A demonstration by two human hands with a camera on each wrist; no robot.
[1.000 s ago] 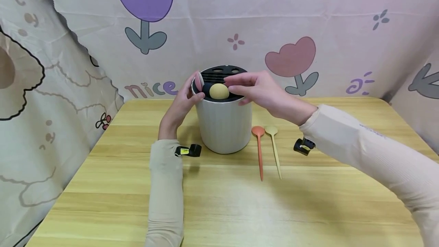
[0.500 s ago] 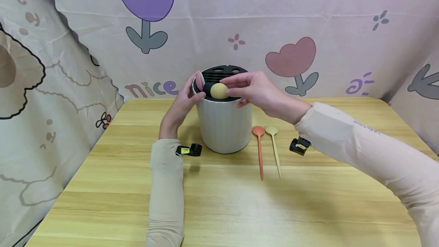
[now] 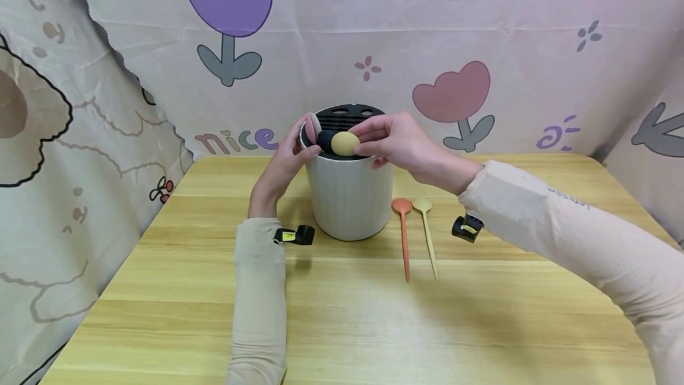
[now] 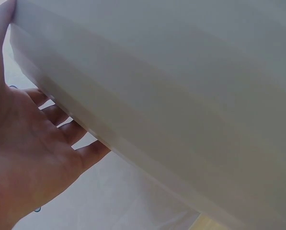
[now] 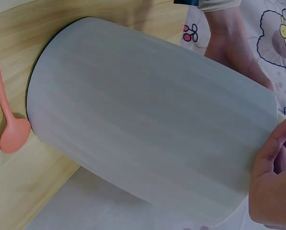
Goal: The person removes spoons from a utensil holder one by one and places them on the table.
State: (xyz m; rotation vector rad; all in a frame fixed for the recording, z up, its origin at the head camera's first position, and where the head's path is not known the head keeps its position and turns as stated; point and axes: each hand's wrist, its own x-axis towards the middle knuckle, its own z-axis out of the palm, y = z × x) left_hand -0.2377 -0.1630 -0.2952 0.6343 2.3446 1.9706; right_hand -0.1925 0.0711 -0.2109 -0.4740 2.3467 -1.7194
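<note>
A tall white utensil holder with a black slotted insert in its top stands upright on the table. My left hand grips its left side, thumb at the front rim and fingers round the outer wall, as the left wrist view shows. With thumb and fingers, my right hand pinches the rounded yellow head of a spoon over the opening. Its handle is hidden. Between that head and the left hand are a dark navy rounded head and a pink one, both at the insert.
An orange spoon and a pale yellow spoon lie side by side on the wooden table, right of the holder. A printed cloth hangs close behind the table.
My right hand has come slightly left onto the yellow head. That head then shifts a little right, and more of the navy one shows. The left hand stays in place.
</note>
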